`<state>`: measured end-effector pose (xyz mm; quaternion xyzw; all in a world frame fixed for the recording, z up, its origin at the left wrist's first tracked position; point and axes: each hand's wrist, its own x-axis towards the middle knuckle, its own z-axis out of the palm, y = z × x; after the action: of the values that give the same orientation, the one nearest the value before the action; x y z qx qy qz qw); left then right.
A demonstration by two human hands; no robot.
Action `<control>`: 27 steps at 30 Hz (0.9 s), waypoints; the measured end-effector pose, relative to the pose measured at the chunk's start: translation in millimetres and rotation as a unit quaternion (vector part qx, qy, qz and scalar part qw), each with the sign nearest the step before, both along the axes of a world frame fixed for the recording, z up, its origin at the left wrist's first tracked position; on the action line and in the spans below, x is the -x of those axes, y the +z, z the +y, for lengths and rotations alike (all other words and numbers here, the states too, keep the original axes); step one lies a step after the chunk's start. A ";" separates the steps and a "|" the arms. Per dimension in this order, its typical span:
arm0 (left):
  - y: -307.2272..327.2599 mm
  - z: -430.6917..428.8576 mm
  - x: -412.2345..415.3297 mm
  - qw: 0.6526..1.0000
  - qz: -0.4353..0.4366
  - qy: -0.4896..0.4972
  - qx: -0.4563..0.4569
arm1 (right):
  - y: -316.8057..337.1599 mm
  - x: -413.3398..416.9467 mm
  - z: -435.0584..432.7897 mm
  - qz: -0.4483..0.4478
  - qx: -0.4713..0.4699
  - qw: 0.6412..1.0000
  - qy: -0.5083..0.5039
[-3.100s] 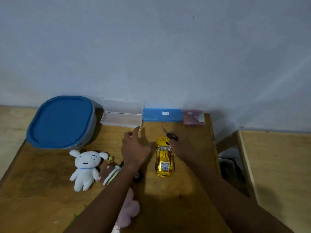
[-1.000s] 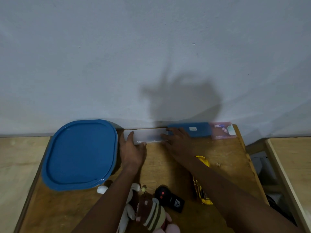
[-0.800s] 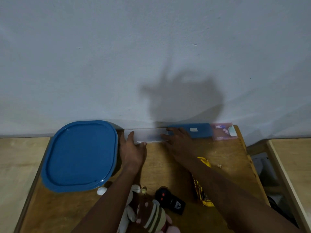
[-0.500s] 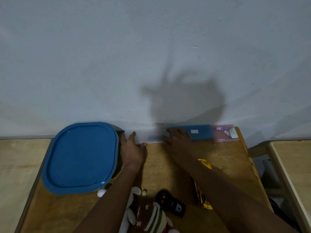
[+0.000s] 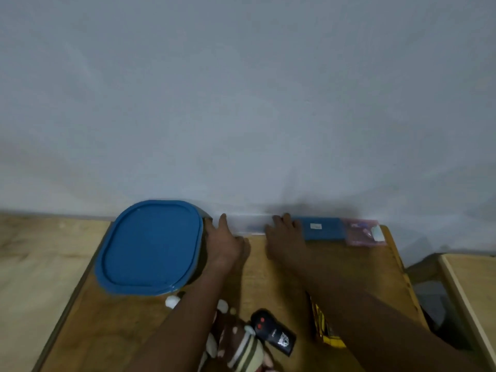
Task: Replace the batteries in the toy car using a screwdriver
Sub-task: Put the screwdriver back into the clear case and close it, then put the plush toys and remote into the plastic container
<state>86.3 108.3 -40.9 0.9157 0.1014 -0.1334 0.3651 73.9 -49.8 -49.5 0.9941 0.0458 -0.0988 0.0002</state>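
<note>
I count one toy car point(image 5: 322, 331), one clear box point(image 5: 251, 224). My left hand point(image 5: 225, 244) and right hand point(image 5: 284, 236) press the box, fingers straight; the car lies behind them, under my right forearm.

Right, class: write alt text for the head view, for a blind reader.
The left hand and right hand rest on a clear box by the wall, on a wooden table. A yellow toy car lies partly hidden under the right forearm, near a black remote.

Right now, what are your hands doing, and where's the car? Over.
Left hand, right hand: both touching clear box. Car partly hidden under right arm. Remote near car, not blocking.
</note>
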 end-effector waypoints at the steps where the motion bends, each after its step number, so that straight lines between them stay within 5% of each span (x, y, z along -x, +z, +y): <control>1: 11.0 2.3 3.9 1.000 -0.015 -0.003 0.002 | 4.2 5.6 2.5 0.005 -0.020 1.000 -0.011; 8: 94.1 69.9 40.2 0.993 -0.112 0.038 0.021 | 44.6 44.4 67.0 0.019 -0.243 0.965 -0.096; 13: 105.3 157.1 53.6 0.995 -0.061 0.068 -0.035 | 84.1 50.7 130.5 0.033 -0.372 0.916 -0.148; 27: 52.3 284.4 33.3 0.994 -0.012 0.070 -0.086 | 51.2 22.0 218.9 0.079 -0.222 0.931 -0.279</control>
<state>53.0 392.8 11.4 0.9360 0.1721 -0.0873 0.2944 51.9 169.1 1.7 0.9304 -0.2129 -0.1605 -0.2516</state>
